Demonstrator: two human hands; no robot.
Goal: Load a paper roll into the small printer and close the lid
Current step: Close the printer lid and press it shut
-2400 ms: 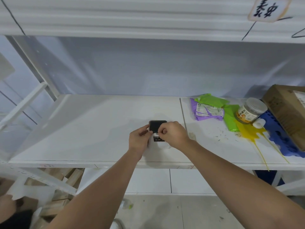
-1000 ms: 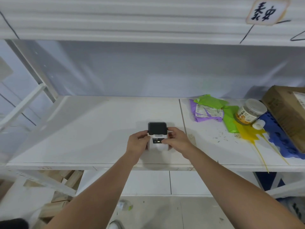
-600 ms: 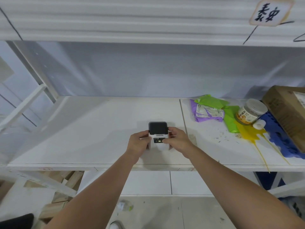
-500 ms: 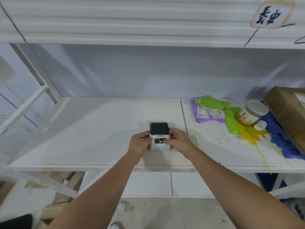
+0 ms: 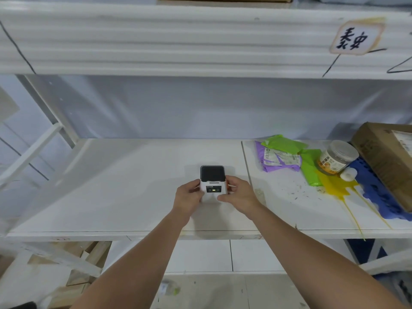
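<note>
The small white printer point(image 5: 213, 182) stands on the white shelf point(image 5: 124, 186), a little right of its middle. Its dark lid lies flat and shut on top, and a small green light glows on its front panel. My left hand point(image 5: 189, 195) holds the printer's left side. My right hand point(image 5: 237, 194) holds its right side, with the thumb at the lower front. No paper roll shows outside the printer.
Purple and green bags point(image 5: 282, 157), a tipped jar point(image 5: 337, 157) with its white cap point(image 5: 348, 173), yellow and blue paint spills point(image 5: 334, 189) and a cardboard box point(image 5: 388, 157) crowd the shelf's right part. An upper shelf point(image 5: 200, 41) hangs overhead. Wood scraps point(image 5: 82, 264) lie on the floor.
Earlier my hands worked on top of the printer, pressing at the lid. They have since slid down to its two sides, and the printer rests square on the shelf.
</note>
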